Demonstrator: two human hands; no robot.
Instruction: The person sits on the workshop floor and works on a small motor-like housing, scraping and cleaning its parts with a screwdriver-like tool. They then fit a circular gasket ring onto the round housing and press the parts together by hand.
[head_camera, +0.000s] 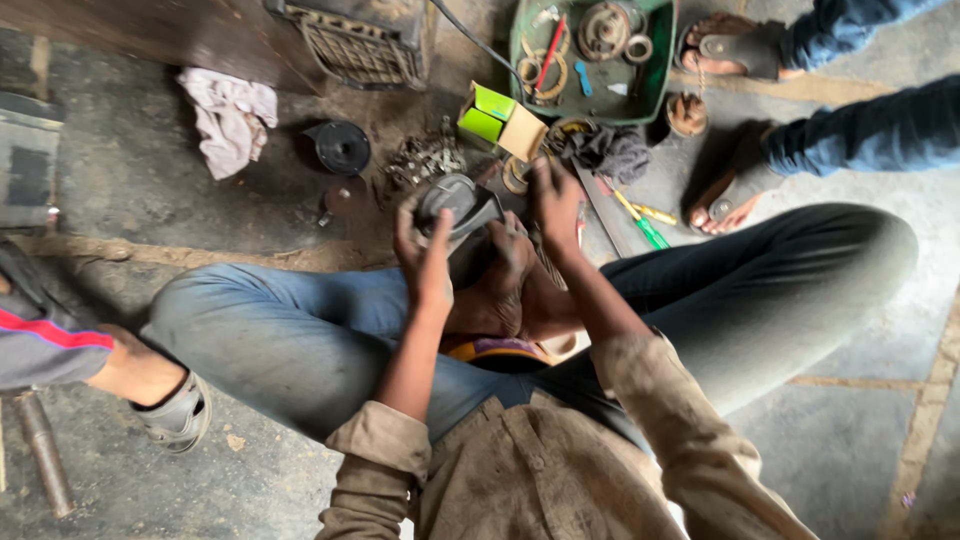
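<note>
I sit cross-legged on the floor in jeans. My left hand (425, 255) grips a dark, round-headed metal part (455, 205) held over my bare feet (500, 290). My right hand (556, 200) reaches forward just past that part, fingers curled; whether it holds something small cannot be told. Right in front of the hands lie a grey rag (610, 152), a green-and-tan cardboard box (498, 120) and a heap of small metal bits (425, 158).
A green tray (655, 85) of rings, bearings and small tools stands at the top. Screwdrivers (645, 222) lie to the right. A black disc (342, 147), a pale cloth (232, 118) and a metal grille (360, 45) lie left. Other people's feet: sandalled (735, 50), another (170, 405).
</note>
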